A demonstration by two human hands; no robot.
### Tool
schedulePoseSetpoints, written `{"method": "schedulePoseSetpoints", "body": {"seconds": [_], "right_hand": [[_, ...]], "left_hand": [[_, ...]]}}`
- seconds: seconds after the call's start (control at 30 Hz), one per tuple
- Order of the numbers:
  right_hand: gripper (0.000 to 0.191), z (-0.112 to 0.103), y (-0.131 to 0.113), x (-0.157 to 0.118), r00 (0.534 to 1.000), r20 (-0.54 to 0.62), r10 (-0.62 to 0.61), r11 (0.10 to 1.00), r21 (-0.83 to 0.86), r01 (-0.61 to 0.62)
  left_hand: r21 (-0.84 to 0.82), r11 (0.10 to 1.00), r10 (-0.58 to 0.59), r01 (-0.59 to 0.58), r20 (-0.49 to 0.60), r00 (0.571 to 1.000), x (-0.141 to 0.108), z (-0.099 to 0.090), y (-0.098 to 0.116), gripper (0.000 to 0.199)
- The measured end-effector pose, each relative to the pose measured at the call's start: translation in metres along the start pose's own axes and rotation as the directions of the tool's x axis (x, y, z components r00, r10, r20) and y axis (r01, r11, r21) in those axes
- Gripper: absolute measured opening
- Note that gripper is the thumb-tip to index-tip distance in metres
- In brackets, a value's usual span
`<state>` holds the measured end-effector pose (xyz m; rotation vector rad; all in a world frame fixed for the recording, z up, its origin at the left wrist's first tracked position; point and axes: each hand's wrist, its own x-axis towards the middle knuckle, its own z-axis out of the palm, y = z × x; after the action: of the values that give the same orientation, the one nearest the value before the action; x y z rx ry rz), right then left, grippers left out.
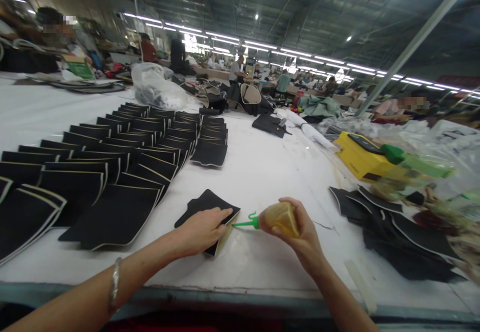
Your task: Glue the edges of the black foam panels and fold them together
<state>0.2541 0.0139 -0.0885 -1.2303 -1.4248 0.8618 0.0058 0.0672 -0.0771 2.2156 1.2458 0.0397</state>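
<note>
My left hand (204, 229) lies with its fingers stretched out on a black panel (204, 202) on the white tabletop, pressing it down. A pale edge of that panel faces right. Wrapped around a squeeze bottle (282, 219) of yellowish liquid is my right hand (305, 237). The bottle is tilted sideways, and its green nozzle (245, 223) points left, with the tip at the panel's pale edge. Whether liquid is coming out is too small to tell.
Rows of overlapping black panels (131, 197) cover the table's left side. More black pieces (393, 232) lie in a heap at right, below a yellow box (360, 157). Further back are a black piece (270, 124) and a clear plastic bag (157, 87). Several people work beyond.
</note>
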Motion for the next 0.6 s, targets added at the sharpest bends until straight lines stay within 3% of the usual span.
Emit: {"method": "schedulePoseSetpoints", "body": {"seconds": [0.13, 0.3, 0.43, 0.53, 0.6], "right_hand": [[0.058, 0.0, 0.004, -0.002, 0.996, 0.087, 0.037, 0.999, 0.025, -0.039], [0.059, -0.002, 0.012, 0.01, 0.998, -0.065, 0.02, 0.999, 0.046, -0.017], [0.059, 0.004, 0.011, 0.003, 0.997, -0.057, 0.052, 0.996, 0.079, -0.047], [0.058, 0.009, 0.008, -0.009, 0.987, 0.061, 0.15, 0.952, 0.258, -0.161], [0.057, 0.008, 0.008, -0.012, 0.964, 0.098, 0.246, 0.862, 0.434, -0.263]], "left_hand": [[0.004, 1.0, -0.002, 0.002, -0.003, 1.0, 0.001, 0.0, 0.0, 0.058], [0.006, 1.0, 0.01, -0.01, -0.004, 1.0, 0.0, 0.0, 0.0, 0.056], [0.001, 1.0, 0.007, -0.007, -0.007, 1.0, 0.001, 0.0, -0.001, 0.056], [-0.019, 1.0, 0.019, -0.019, -0.017, 1.0, 0.002, 0.001, -0.004, 0.056], [-0.054, 0.998, 0.02, -0.021, -0.019, 1.0, 0.002, -0.001, -0.005, 0.056]]}}
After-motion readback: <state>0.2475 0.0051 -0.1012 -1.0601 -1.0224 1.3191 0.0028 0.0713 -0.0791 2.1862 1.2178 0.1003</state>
